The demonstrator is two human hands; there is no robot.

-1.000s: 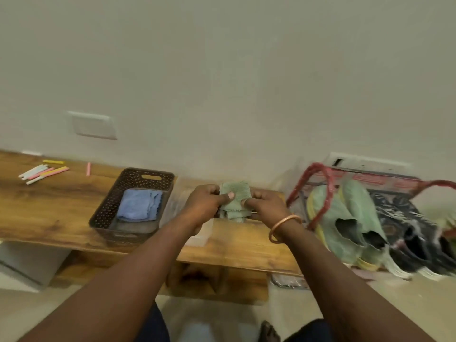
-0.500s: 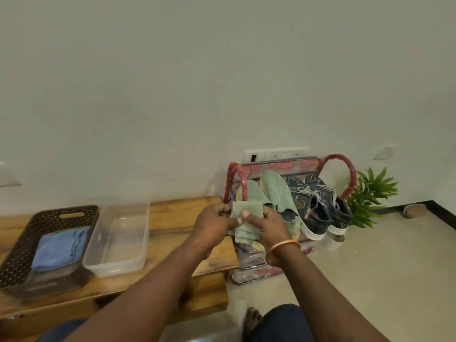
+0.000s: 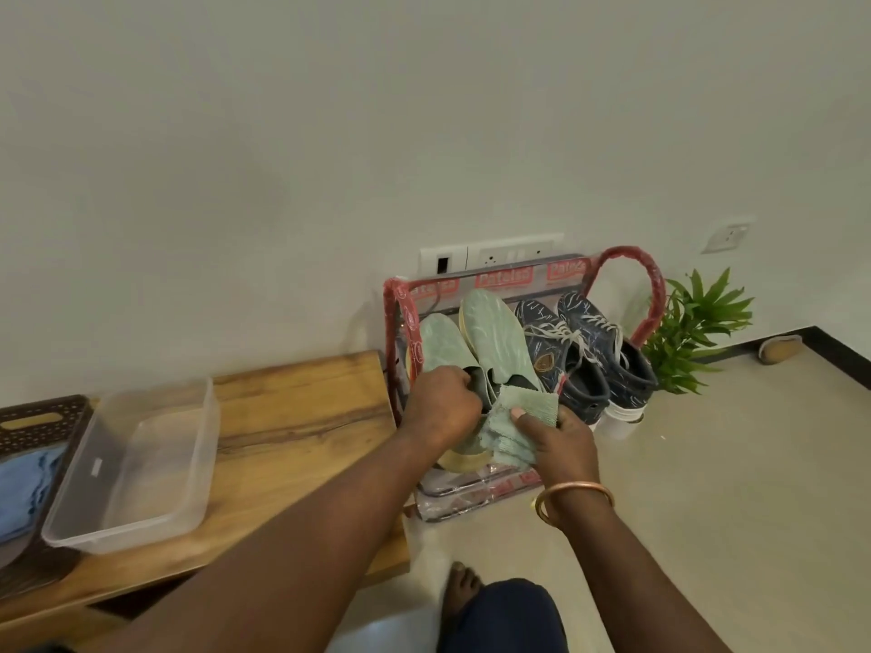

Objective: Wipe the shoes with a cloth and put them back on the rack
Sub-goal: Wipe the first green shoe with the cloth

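A red-framed shoe rack [image 3: 655, 294] stands against the wall with a pale green pair and a dark blue laced pair [image 3: 584, 351] on its top shelf. My left hand [image 3: 443, 407] grips the opening of the left green shoe [image 3: 438, 344]. The second green shoe [image 3: 495, 337] lies beside it. My right hand [image 3: 561, 440], with a copper bangle on the wrist, holds a folded green cloth [image 3: 523, 417] just in front of the shoes.
A low wooden bench [image 3: 301, 417] left of the rack carries a clear plastic tub [image 3: 141, 464] and a dark basket [image 3: 28, 417] with a blue cloth [image 3: 23, 487]. A small plant [image 3: 693, 332] stands right of the rack. My bare foot [image 3: 462, 591] is on the floor.
My view swung right from the bench to the rack. My left hand let go of the cloth and took hold of the left green shoe; the right hand kept the cloth.
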